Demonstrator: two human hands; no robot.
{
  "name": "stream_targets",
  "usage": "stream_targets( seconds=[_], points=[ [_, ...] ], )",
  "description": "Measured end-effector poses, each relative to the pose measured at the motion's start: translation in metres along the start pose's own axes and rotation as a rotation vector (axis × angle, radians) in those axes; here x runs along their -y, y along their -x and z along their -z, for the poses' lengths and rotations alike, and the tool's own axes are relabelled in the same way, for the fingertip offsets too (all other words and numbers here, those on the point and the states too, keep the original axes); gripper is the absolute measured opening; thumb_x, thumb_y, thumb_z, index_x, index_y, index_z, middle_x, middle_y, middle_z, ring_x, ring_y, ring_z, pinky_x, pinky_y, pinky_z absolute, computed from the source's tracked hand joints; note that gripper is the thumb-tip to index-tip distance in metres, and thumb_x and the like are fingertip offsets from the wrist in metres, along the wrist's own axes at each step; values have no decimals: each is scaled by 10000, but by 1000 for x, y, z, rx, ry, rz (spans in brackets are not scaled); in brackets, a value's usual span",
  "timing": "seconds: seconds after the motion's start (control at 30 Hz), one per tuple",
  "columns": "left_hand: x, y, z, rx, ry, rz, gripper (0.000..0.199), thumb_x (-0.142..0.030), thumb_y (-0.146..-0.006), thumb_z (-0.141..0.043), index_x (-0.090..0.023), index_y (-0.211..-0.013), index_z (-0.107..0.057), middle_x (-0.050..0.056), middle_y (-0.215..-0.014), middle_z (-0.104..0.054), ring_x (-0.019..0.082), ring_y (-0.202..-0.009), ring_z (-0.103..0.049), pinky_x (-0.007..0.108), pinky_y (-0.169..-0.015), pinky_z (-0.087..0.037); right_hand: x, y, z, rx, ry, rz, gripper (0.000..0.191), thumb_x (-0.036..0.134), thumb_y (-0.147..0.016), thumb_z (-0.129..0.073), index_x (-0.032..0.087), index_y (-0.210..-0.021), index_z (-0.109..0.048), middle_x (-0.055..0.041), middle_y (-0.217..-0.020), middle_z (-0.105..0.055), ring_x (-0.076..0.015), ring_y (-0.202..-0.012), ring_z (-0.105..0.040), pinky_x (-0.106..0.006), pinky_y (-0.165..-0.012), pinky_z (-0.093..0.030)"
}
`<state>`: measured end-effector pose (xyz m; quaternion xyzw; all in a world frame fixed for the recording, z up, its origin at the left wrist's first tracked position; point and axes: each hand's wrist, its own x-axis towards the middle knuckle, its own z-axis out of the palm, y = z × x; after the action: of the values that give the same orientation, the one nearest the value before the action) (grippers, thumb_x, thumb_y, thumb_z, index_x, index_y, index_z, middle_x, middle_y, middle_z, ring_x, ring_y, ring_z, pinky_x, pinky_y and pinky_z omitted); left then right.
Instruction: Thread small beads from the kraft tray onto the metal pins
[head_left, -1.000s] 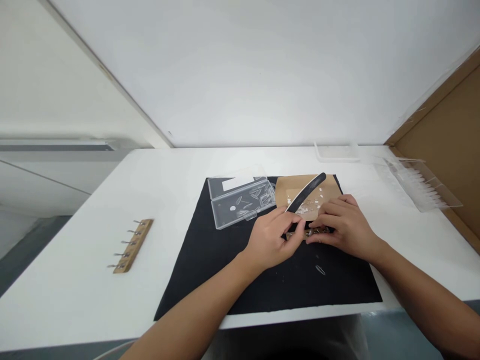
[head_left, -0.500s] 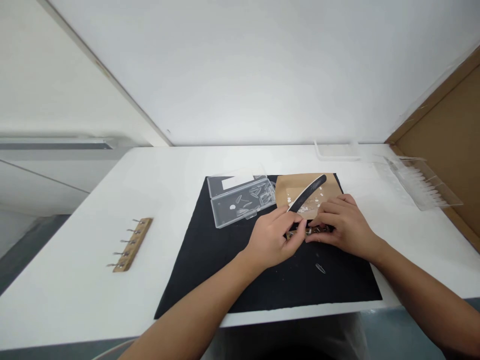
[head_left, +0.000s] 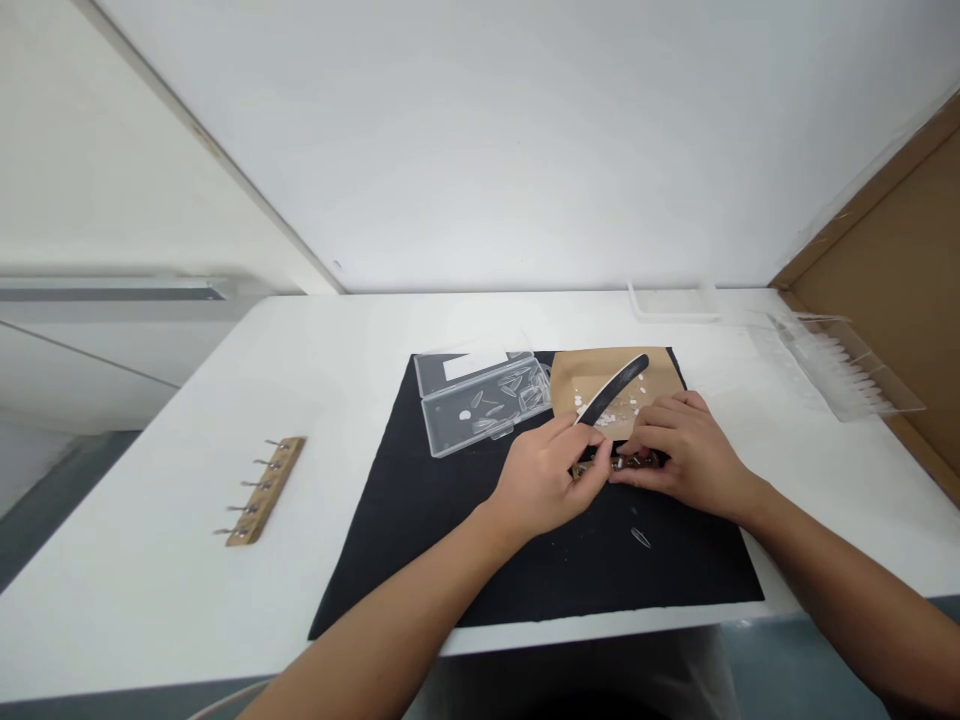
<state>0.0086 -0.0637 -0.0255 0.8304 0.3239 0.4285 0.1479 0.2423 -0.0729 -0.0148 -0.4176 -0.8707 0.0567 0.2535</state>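
A curved black nail file (head_left: 621, 384) with a pale edge sticks up and to the right from my left hand (head_left: 551, 472), whose fingers are closed round its lower end. My right hand (head_left: 686, 452) has its fingers bent over a small wooden strip with metal clips (head_left: 630, 461), which lies on the black mat (head_left: 525, 570). Both hands' fingertips almost meet at the strip and partly cover it. Behind them is a brown paper sheet (head_left: 585, 366) with white specks. One clear nail tip (head_left: 640, 538) lies on the mat nearer me.
An open clear case (head_left: 450, 434) holding several clear nail tips lies left of the paper. Another wooden strip with clips (head_left: 266, 492) stands far left. Clear packs of tips (head_left: 840, 370) lie at the right, near a cardboard box (head_left: 900, 260); a clear tray (head_left: 675, 303) sits at the back.
The nail file's raised end has dipped slightly and shifted a little left. Both hands stay in nearly the same place.
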Motion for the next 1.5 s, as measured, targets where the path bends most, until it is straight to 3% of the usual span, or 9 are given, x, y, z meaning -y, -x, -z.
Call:
stream_targets(
  seconds=[0.87,1.17,1.4,1.5],
  points=[
    [1,1,0,-17,-6,-11,129,-164,-979,-609,-168,-863,-666,-18,-672,-560,107,-583,-502,250,-580,-393,0,2,-1,64,-7,-40,366,557,-936,-768,221,-801,-708,4,-755,-660,-178,-796,-575,-360,-824,-282],
    [1,1,1,-7,-3,-9,140,-180,-992,-599,-171,-870,-668,-14,-672,-559,114,-586,-505,257,-573,-393,0,2,1,85,-1,-40,338,554,-922,-785,230,-849,-718,11,-774,-670,-182,-812,-592,-367,-841,-299],
    [1,0,1,-3,-4,-17,150,-200,-1007,-586,-171,-885,-670,-6,-682,-572,120,-595,-515,262,-576,-402,-1,2,6,56,7,10,387,577,-866,-828,239,-1033,-739,4,-828,-698,-189,-810,-633,-371,-850,-337],
    [1,0,1,-1,-7,-14,153,-202,-1006,-586,-168,-882,-670,-5,-684,-573,120,-598,-517,263,-578,-402,0,1,7,31,-16,38,315,531,-899,-809,240,-990,-732,1,-843,-703,-187,-823,-637,-371,-853,-339]
  ],
)
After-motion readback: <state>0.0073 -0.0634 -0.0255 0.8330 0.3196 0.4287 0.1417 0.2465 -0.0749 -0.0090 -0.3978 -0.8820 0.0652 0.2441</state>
